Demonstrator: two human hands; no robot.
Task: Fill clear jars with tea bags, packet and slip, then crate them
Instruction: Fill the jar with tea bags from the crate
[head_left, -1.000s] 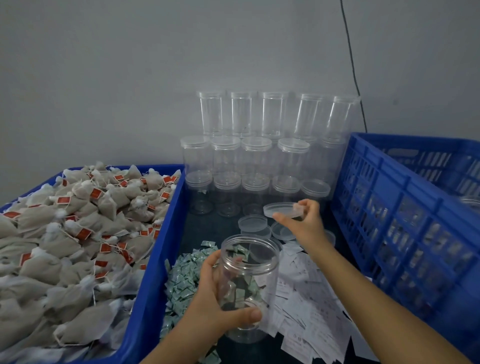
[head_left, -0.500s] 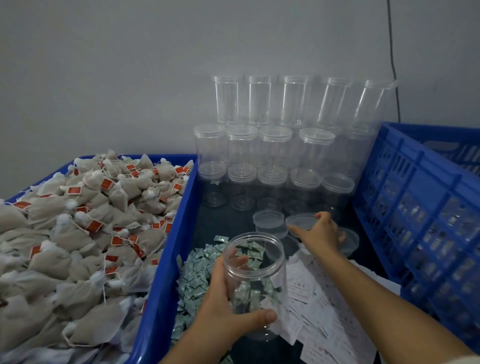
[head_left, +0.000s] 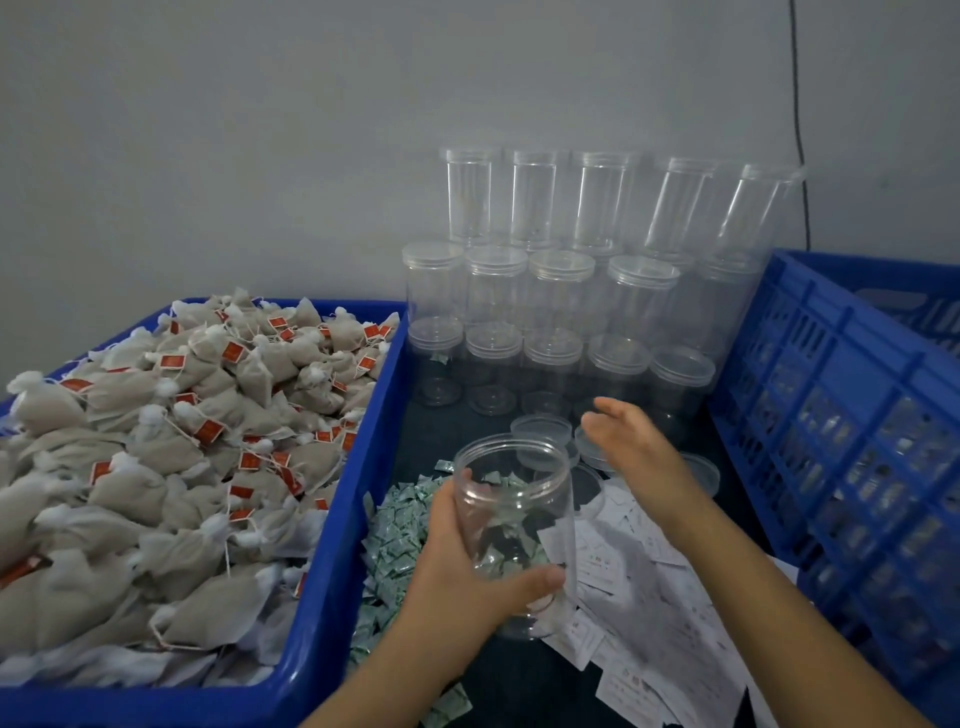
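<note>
My left hand grips an open, empty clear jar upright above the dark table. My right hand hovers just behind the jar with fingers extended and holding nothing, above loose clear lids. A blue tub at the left is heaped with beige tea bags bearing red tags. Small green packets lie piled left of the jar. White paper slips are spread under and right of it. A blue slatted crate stands at the right.
Stacked clear lidded jars stand several rows high against the grey wall behind the lids. A black cable runs down the wall at the upper right. Filled jars show faintly through the crate's slats.
My right hand set down the lid it held among the loose lids and has lifted away with nothing in it. The left hand kept hold of the jar.
</note>
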